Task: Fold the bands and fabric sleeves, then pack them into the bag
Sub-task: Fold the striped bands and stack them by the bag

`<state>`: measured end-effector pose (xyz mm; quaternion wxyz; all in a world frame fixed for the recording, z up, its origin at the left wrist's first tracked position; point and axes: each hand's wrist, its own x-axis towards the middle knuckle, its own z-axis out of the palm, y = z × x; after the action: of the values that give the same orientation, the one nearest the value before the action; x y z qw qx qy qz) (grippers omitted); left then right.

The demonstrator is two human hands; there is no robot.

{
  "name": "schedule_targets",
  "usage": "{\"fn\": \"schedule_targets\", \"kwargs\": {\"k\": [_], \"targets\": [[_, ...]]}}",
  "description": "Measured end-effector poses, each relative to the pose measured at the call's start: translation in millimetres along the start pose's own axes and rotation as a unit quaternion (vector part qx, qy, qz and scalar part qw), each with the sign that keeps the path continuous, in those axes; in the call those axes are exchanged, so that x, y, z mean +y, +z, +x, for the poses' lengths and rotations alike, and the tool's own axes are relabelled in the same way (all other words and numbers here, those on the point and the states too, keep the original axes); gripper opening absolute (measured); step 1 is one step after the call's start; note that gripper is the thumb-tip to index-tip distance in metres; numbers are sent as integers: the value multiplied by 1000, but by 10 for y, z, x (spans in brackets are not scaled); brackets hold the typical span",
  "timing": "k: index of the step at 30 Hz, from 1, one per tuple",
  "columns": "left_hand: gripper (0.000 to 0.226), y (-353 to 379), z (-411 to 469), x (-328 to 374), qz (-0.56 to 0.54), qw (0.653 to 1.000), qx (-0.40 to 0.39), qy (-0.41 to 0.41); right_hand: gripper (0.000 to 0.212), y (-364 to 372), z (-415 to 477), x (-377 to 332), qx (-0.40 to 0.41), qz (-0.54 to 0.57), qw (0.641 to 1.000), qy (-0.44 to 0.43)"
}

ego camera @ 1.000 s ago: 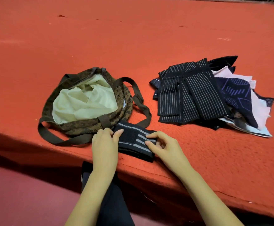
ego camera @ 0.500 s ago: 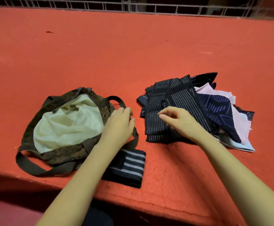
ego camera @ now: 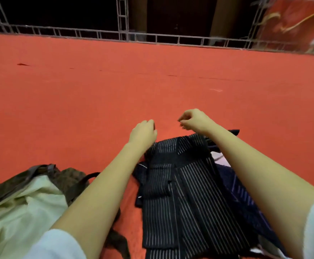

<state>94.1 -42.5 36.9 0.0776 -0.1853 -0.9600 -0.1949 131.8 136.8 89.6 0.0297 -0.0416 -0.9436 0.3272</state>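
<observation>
**Both hands reach past the pile, folded band left out of view**

Since a second ago both hands have left the folded band and stretched beyond the far edge of the striped bands (ego camera: 180, 193). The folded band is out of view now.

It was last seen at the near lip of the red counter (ego camera: 77, 100), so a sweeping forearm could knock it off. Dragging the top band back may also scatter the navy fabric sleeve (ego camera: 246, 199) beneath.

The camouflage bag (ego camera: 64, 176) gapes open at the left and shows only pale lining, with nothing packed that I can see.

The left hand (ego camera: 144, 133) hides its fingers, so I cannot tell its grip. The right hand (ego camera: 195, 121) has its grip curled together over bare carpet, holding nothing.
</observation>
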Motion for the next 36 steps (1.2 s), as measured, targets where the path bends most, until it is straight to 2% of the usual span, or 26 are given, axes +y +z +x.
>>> {"fn": "schedule_targets", "kwargs": {"k": [3, 6, 9, 12, 16, 19, 25, 27, 31, 36], "targets": [[25, 265, 429, -2, -36, 999, -25, -18, 20, 120, 446, 170, -35, -7, 999, 39], [23, 575, 706, -19, -106, 992, -57, -45, 23, 303, 749, 404, -74, -60, 992, 78], [25, 896, 782, -69, -230, 964, -113, -69, 24, 480, 878, 627, -124, -152, 974, 109], [23, 1145, 720, -118, -299, 937, -165, -66, 33, 529, 880, 759, -148, -140, 971, 129], [6, 1196, 632, -96, -365, 925, -80, -65, 40, 476, 792, 815, -112, -36, 984, 134], [7, 1186, 540, -47, -380, 923, 14, -58, 44, 465, 698, 793, -109, 51, 986, 112], [9, 1136, 447, -19, -391, 914, 95, -45, 33, 488, 634, 766, -70, 148, 983, 83], [12, 1129, 440, -17, -406, 908, 97, -41, 32, 500, 621, 755, -56, 167, 981, 83], [13, 1120, 421, 0, -374, 925, 64, -19, 40, 495, 589, 752, -44, 200, 975, 81], [10, 1102, 394, 31, -372, 919, 130, 2, 45, 520, 592, 694, 2, 221, 973, 61]]}}
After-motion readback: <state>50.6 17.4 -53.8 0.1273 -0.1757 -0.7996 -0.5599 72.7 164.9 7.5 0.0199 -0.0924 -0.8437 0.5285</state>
